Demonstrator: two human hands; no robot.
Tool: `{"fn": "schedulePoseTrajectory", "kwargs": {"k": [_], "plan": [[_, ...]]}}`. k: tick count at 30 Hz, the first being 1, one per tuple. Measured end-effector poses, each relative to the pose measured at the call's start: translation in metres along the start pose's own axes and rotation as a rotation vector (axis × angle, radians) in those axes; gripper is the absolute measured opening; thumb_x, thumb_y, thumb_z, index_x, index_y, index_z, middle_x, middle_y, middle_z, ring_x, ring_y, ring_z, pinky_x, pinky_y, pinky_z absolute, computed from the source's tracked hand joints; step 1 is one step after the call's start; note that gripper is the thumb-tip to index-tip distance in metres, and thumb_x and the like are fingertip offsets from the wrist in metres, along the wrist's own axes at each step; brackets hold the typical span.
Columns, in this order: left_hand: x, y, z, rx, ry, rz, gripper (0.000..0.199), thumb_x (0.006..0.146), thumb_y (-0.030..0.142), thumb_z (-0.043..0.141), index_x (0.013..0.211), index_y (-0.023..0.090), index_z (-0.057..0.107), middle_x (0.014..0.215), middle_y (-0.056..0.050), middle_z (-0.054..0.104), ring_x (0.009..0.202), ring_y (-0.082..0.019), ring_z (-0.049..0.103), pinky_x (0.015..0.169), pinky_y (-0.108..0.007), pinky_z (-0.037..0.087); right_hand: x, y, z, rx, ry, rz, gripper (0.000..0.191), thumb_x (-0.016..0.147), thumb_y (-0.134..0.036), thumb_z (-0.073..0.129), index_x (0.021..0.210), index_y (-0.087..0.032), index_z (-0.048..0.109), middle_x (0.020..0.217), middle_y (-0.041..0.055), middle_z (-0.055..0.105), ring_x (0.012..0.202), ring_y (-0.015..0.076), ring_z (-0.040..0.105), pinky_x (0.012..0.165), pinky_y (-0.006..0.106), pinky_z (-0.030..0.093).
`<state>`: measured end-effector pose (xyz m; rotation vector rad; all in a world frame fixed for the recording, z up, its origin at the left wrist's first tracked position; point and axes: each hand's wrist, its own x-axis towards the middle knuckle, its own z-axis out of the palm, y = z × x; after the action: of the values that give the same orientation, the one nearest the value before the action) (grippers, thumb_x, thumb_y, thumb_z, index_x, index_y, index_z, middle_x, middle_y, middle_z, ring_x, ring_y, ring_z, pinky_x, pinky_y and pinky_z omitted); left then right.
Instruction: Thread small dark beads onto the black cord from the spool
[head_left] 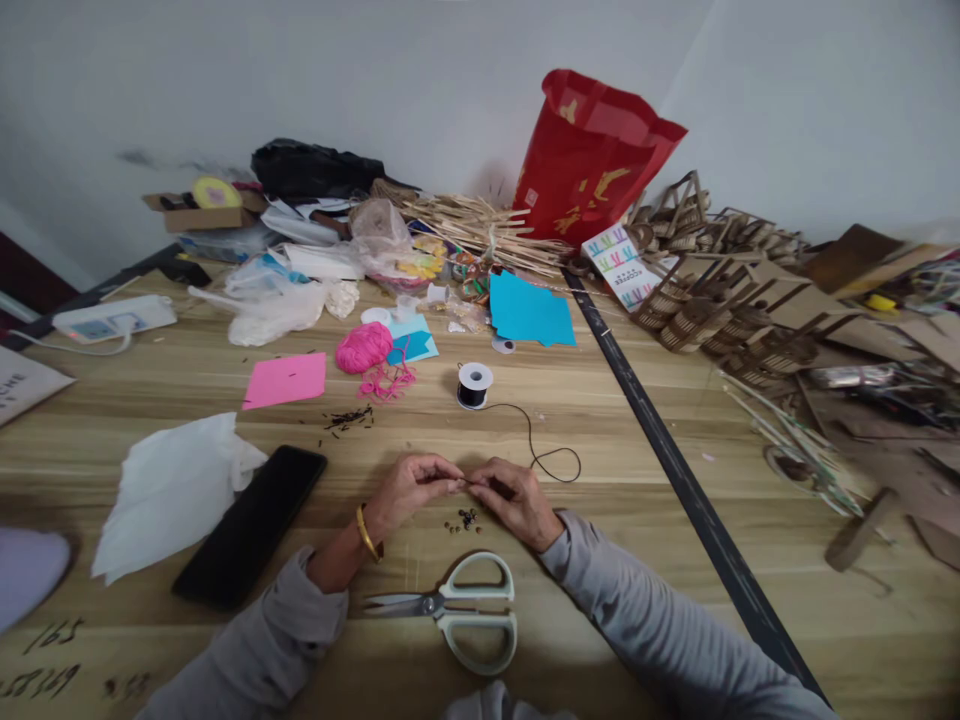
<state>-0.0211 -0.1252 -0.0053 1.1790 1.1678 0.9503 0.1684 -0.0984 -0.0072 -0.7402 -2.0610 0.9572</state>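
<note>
My left hand point(414, 488) and my right hand point(516, 500) meet over the middle of the table, fingertips pinched together. Between them is a small, thin dark piece, too small to make out. Just below the fingertips lie several small dark and brown beads point(468, 519). A white spool point(475, 380) of black cord stands beyond my hands, its loose cord point(531, 430) curling to the right of it and ending in a loop. Nearer to me, scissors point(450, 606) with pale handles lie with their blades pointing left.
A black phone point(251, 525) and white tissue point(169, 490) lie left. Short dark pieces point(349, 418), pink paper point(285, 381) and pink yarn point(364, 347) lie beyond. Blue paper point(531, 309), a red bag point(592, 160) and small woven baskets point(694, 318) are farther back. A dark strip point(660, 440) crosses the table.
</note>
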Motion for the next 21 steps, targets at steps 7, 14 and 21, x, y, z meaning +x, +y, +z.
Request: {"fn": "schedulePoseTrajectory", "kwargs": {"k": [7, 14, 21], "plan": [[-0.0006, 0.0029, -0.0007, -0.037, -0.010, -0.015, 0.019, 0.061, 0.024, 0.073, 0.074, 0.011, 0.067, 0.068, -0.004, 0.070, 0.064, -0.015, 0.062, 0.065, -0.027, 0.048, 0.0003, -0.0015, -0.0010, -0.042, -0.001, -0.078, 0.015, 0.088, -0.025, 0.049, 0.081, -0.016, 0.058, 0.073, 0.0053, 0.058, 0.068, 0.0146, 0.053, 0.062, 0.025, 0.044], [-0.0002, -0.0008, -0.0005, -0.029, -0.017, 0.011, 0.014, 0.062, 0.020, 0.072, 0.072, 0.011, 0.066, 0.068, -0.004, 0.069, 0.065, -0.014, 0.061, 0.064, -0.024, 0.046, -0.0009, -0.0019, -0.0009, -0.089, -0.020, -0.115, 0.015, 0.090, -0.023, 0.044, 0.081, -0.017, 0.054, 0.074, 0.0056, 0.056, 0.071, 0.0157, 0.051, 0.064, 0.027, 0.043], [0.0009, -0.0031, -0.0002, -0.005, -0.028, 0.028, 0.012, 0.062, 0.018, 0.070, 0.071, 0.011, 0.066, 0.066, -0.003, 0.067, 0.062, -0.012, 0.058, 0.062, -0.023, 0.044, -0.0014, -0.0007, 0.0004, -0.100, -0.033, -0.107, 0.012, 0.089, -0.021, 0.046, 0.081, -0.016, 0.054, 0.075, 0.0050, 0.055, 0.071, 0.0150, 0.051, 0.064, 0.026, 0.041]]}}
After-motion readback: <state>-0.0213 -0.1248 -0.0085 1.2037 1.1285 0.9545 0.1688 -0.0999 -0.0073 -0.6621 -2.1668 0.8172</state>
